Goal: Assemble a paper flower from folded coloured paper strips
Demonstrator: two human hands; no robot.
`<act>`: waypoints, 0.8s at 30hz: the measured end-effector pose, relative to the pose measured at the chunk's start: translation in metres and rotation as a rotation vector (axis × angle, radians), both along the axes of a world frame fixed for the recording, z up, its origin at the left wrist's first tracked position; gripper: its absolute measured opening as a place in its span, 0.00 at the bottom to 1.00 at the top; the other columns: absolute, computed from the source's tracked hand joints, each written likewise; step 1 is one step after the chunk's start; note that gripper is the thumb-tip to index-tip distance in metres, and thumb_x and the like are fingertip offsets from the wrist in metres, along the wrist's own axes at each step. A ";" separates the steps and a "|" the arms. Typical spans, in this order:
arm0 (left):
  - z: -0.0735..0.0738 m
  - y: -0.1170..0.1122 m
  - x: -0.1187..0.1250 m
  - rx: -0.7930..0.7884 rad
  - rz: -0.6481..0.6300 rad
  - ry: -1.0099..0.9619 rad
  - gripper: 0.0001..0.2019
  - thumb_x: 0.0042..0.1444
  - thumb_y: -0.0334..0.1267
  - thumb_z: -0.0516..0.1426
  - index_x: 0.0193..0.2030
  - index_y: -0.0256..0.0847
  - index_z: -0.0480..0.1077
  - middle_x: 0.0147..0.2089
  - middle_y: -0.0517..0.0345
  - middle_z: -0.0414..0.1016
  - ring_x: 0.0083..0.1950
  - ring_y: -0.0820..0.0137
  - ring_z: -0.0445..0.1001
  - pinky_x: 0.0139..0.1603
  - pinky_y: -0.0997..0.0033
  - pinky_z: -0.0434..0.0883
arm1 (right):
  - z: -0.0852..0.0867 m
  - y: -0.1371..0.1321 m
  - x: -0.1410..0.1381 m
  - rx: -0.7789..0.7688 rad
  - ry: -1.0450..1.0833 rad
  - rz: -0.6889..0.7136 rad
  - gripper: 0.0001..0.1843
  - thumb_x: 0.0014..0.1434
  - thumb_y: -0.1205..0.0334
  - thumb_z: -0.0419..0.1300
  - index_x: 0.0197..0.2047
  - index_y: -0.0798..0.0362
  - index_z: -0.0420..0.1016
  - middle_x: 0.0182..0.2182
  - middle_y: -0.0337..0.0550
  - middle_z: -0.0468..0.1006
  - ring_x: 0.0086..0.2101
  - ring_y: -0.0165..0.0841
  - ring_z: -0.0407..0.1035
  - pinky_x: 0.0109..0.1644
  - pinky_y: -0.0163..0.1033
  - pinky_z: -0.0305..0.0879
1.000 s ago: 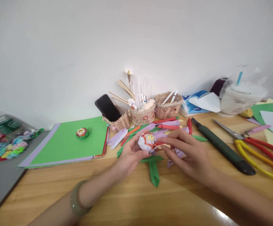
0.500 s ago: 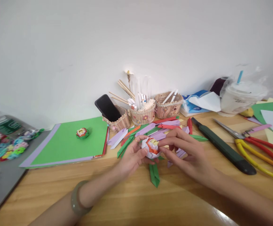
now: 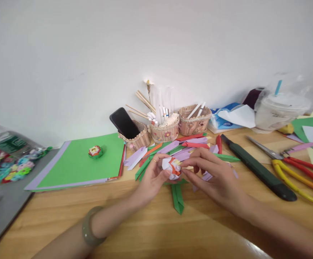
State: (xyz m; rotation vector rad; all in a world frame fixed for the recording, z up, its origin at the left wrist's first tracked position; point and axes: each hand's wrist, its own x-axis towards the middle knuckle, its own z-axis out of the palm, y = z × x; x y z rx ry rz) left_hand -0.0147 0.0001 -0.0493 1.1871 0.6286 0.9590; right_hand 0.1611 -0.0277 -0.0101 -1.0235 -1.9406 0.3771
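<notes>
A folded paper flower (image 3: 171, 168), white outside with orange and yellow inside, is held up over the table. My left hand (image 3: 154, 174) grips it from the left, thumb in front. From the right, my right hand (image 3: 208, 169) pinches the flower's edge between thumb and fingertips. Green folded strips (image 3: 178, 199) stick out beneath the flower; whether they are joined to it I cannot tell. Behind the hands lies a pile of folded paper strips (image 3: 169, 146) in purple, green, red and orange.
A finished-looking small paper flower (image 3: 95, 151) sits on green paper sheets (image 3: 72, 162) at the left. Decorated baskets (image 3: 165, 132) stand by the wall, one holding a phone (image 3: 124, 122). A green-handled cutter (image 3: 261, 169), scissors (image 3: 277, 158) and a lidded cup (image 3: 277, 111) are on the right.
The paper flower has turned slightly in my hands, with more white showing at its left. Both hands keep their hold; the whole view has shifted a little.
</notes>
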 end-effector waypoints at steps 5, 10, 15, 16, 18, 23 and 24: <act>0.004 -0.002 0.001 0.097 0.059 0.035 0.19 0.49 0.51 0.57 0.43 0.44 0.60 0.38 0.59 0.66 0.35 0.73 0.69 0.30 0.75 0.71 | -0.001 0.002 0.000 -0.100 -0.018 -0.007 0.05 0.57 0.68 0.56 0.35 0.52 0.73 0.30 0.41 0.67 0.27 0.28 0.64 0.27 0.33 0.62; 0.006 0.000 0.001 0.171 0.086 0.070 0.20 0.49 0.52 0.57 0.43 0.43 0.60 0.36 0.59 0.66 0.34 0.73 0.66 0.32 0.76 0.67 | 0.002 0.004 -0.001 -0.155 0.003 0.003 0.04 0.56 0.68 0.57 0.34 0.53 0.73 0.29 0.40 0.67 0.26 0.27 0.62 0.26 0.32 0.60; 0.007 0.000 0.002 0.252 0.128 0.069 0.21 0.47 0.52 0.59 0.42 0.41 0.62 0.36 0.58 0.66 0.36 0.72 0.65 0.35 0.75 0.64 | 0.004 0.005 -0.001 -0.173 0.019 -0.002 0.03 0.55 0.67 0.58 0.32 0.53 0.73 0.27 0.39 0.67 0.25 0.27 0.62 0.25 0.32 0.60; 0.007 0.000 0.002 0.247 0.128 0.066 0.20 0.47 0.51 0.59 0.42 0.41 0.62 0.36 0.58 0.66 0.36 0.72 0.65 0.35 0.75 0.64 | 0.004 0.005 -0.001 -0.175 0.016 0.006 0.03 0.55 0.68 0.58 0.32 0.53 0.73 0.27 0.39 0.68 0.25 0.27 0.62 0.25 0.32 0.60; 0.007 -0.001 0.002 0.219 0.123 0.060 0.20 0.47 0.50 0.60 0.42 0.42 0.62 0.37 0.59 0.66 0.36 0.72 0.65 0.36 0.75 0.64 | 0.004 0.005 -0.001 -0.166 0.009 0.028 0.04 0.54 0.69 0.58 0.31 0.53 0.73 0.26 0.39 0.68 0.25 0.26 0.62 0.25 0.32 0.60; 0.008 -0.001 0.002 0.145 0.115 0.064 0.20 0.46 0.50 0.60 0.42 0.42 0.63 0.37 0.59 0.67 0.36 0.72 0.66 0.35 0.74 0.65 | 0.004 0.004 -0.001 -0.126 -0.035 0.034 0.05 0.54 0.71 0.57 0.30 0.53 0.73 0.26 0.39 0.68 0.26 0.27 0.62 0.27 0.32 0.60; 0.009 -0.001 0.003 0.130 0.114 0.064 0.21 0.45 0.50 0.61 0.41 0.42 0.63 0.37 0.59 0.68 0.36 0.72 0.66 0.34 0.74 0.65 | 0.004 0.004 -0.001 -0.138 -0.047 0.028 0.05 0.54 0.71 0.57 0.29 0.53 0.73 0.25 0.38 0.68 0.25 0.26 0.62 0.27 0.32 0.60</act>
